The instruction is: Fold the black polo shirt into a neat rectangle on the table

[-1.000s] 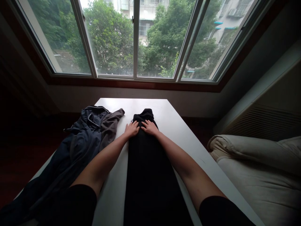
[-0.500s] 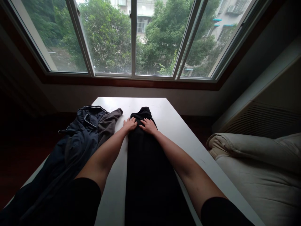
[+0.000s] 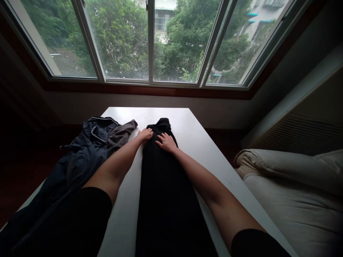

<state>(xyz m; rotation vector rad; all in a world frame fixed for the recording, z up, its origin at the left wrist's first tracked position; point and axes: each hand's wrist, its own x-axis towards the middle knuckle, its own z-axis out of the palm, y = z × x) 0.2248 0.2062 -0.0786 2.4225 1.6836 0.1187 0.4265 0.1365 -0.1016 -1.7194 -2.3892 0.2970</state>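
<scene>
A long black garment (image 3: 167, 192), perhaps trousers, lies lengthwise on the white table (image 3: 214, 171), its far end bunched up. My left hand (image 3: 146, 134) rests at the garment's left edge near that end, fingers stretched out. Flat on top of the cloth, to the right, lies my right hand (image 3: 166, 142) with its fingers spread. Neither hand grips anything that I can see. The near end of the garment runs out of the bottom of the view.
Left of my left arm, a crumpled dark blue jacket (image 3: 91, 146) with pale piping and a grey-brown cloth (image 3: 122, 135) lie on the table. A beige sofa (image 3: 289, 185) stands to the right. Beyond the table's far edge is a wall with a window (image 3: 151, 46).
Both hands stay on the far part of the black garment; the right hand has shifted slightly across the cloth. The view has tipped down a little.
</scene>
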